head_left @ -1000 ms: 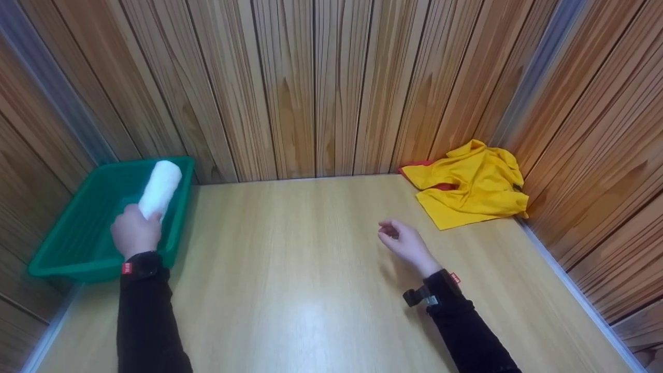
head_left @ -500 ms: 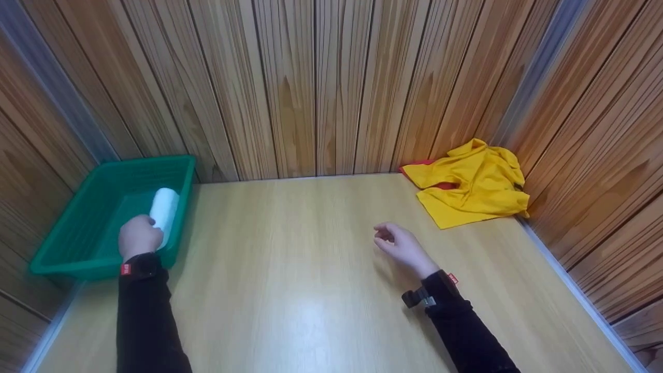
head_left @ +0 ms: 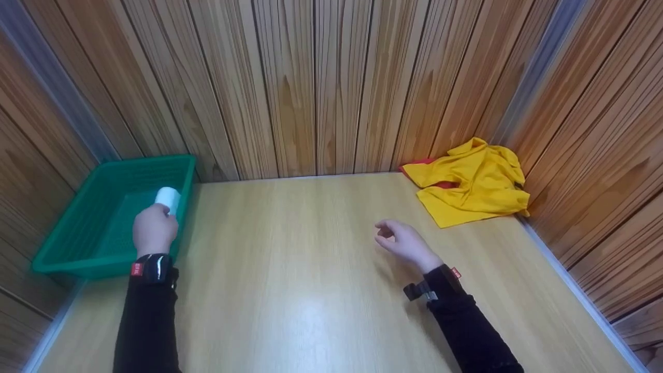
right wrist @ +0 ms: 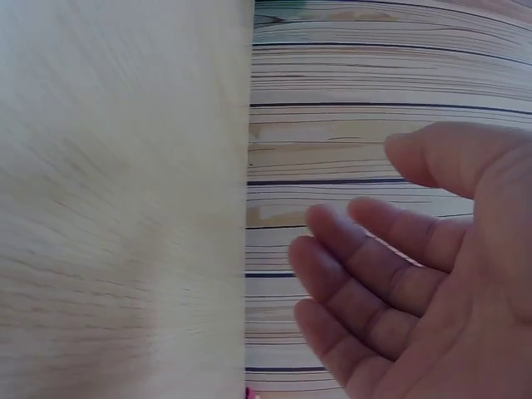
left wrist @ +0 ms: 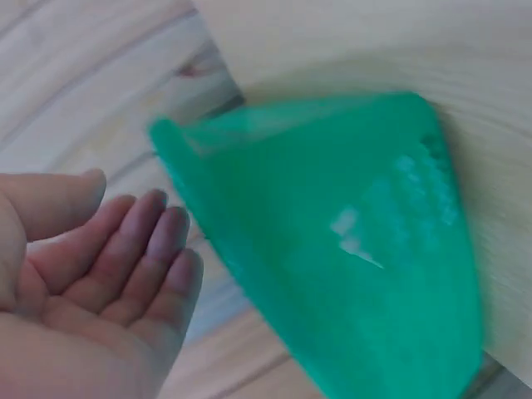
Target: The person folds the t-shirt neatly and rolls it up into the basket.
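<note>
Inside the green plastic basket (head_left: 106, 217), along its right side, lies a white roll (head_left: 168, 197), partly covered by my left hand (head_left: 154, 229) in the head view. The left wrist view shows that hand (left wrist: 100, 291) with relaxed fingers and nothing in its grasp, beside the blurred basket (left wrist: 316, 199); the roll cannot be made out there. My right hand (head_left: 406, 242) hovers over the wooden tabletop (head_left: 290, 259) with loosely bent fingers. Nothing lies in its palm (right wrist: 465, 299) in the right wrist view.
A crumpled yellow cloth (head_left: 474, 189) with a bit of red (head_left: 445, 185) under it lies in the back right corner. Wood-panelled walls (head_left: 336, 88) enclose the table at the back and both sides.
My left hand has lowered the white roll into the basket and let it go, then risen slightly and shifted right. The right hand has barely moved.
</note>
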Demonstrator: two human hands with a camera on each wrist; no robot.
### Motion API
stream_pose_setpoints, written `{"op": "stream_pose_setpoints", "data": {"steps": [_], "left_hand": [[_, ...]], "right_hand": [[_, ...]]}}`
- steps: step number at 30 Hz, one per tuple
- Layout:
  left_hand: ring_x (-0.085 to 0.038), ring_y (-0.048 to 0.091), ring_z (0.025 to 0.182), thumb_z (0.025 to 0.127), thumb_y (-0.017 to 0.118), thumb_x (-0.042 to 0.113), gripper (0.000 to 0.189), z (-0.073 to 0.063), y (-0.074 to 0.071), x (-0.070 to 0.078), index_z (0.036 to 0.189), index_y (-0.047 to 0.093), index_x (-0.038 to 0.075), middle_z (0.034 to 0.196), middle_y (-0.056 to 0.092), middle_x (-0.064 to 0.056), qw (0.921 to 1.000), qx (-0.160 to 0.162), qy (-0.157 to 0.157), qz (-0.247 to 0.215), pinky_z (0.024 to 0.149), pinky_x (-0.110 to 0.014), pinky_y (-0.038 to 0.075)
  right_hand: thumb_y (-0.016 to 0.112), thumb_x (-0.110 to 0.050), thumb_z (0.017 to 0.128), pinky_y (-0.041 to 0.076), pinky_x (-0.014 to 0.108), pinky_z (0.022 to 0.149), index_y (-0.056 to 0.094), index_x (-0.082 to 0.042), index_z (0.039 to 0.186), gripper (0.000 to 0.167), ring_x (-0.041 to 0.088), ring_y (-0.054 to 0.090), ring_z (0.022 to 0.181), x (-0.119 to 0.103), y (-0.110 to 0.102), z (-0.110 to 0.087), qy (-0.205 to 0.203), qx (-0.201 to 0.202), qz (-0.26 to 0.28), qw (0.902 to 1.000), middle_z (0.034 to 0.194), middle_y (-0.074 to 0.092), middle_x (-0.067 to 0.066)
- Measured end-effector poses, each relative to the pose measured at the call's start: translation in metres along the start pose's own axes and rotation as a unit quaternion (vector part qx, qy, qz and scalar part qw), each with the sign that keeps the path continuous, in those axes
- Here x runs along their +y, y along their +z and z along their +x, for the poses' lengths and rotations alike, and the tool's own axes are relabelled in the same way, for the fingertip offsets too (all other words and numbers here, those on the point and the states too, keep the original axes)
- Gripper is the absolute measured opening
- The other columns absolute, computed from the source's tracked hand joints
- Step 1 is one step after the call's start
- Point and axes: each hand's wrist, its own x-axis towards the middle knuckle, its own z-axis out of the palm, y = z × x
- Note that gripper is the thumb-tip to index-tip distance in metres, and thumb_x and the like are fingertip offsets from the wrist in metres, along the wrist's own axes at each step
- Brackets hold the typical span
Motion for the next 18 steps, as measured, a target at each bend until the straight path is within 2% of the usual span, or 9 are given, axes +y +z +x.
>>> {"op": "stream_pose_setpoints", "data": {"steps": [5, 9, 14, 18], "left_hand": [[-0.05, 0.058, 0.1, 0.098, 0.055, 0.008, 0.031, -0.009, 0.008, 0.021, 0.119, 0.059, -0.014, 0.112, 0.061, -0.035, 0.9974, 0.052, 0.05, 0.001, 0.082, -0.059, 0.047], [-0.048, 0.059, 0.099, 0.097, 0.056, 0.007, 0.027, -0.019, 0.018, 0.034, 0.116, 0.061, -0.011, 0.109, 0.062, -0.033, 0.9947, 0.054, 0.087, 0.0, 0.084, -0.058, 0.048], [-0.044, 0.06, 0.091, 0.097, 0.054, 0.008, 0.025, -0.03, 0.031, 0.048, 0.112, 0.061, -0.011, 0.102, 0.063, -0.031, 0.9935, 0.028, 0.11, 0.003, 0.079, -0.055, 0.05], [-0.041, 0.061, 0.09, 0.099, 0.053, 0.013, 0.028, -0.041, 0.044, 0.057, 0.114, 0.061, -0.009, 0.101, 0.063, -0.028, 0.9957, -0.015, 0.092, -0.003, 0.078, -0.053, 0.05]], "right_hand": [[0.067, -0.025, 0.095, 0.049, 0.045, 0.096, 0.061, -0.008, 0.127, 0.036, 0.025, 0.061, 0.108, -0.006, -0.006, 0.0, 0.013, -0.014, -0.035, 0.9992, 0.117, 0.066, 0.009], [0.066, -0.026, 0.095, 0.05, 0.046, 0.095, 0.062, -0.006, 0.125, 0.036, 0.028, 0.062, 0.107, -0.011, -0.009, -0.001, 0.019, -0.017, -0.058, 0.998, 0.117, 0.066, 0.011], [0.066, -0.025, 0.095, 0.05, 0.047, 0.091, 0.063, -0.001, 0.122, 0.036, 0.03, 0.063, 0.103, -0.013, -0.011, -0.001, 0.009, -0.02, -0.094, 0.9953, 0.113, 0.067, 0.014], [0.067, -0.026, 0.094, 0.052, 0.046, 0.088, 0.064, -0.002, 0.119, 0.035, 0.028, 0.063, 0.097, -0.014, -0.012, -0.003, 0.021, -0.02, -0.115, 0.9929, 0.108, 0.067, 0.012]]}}
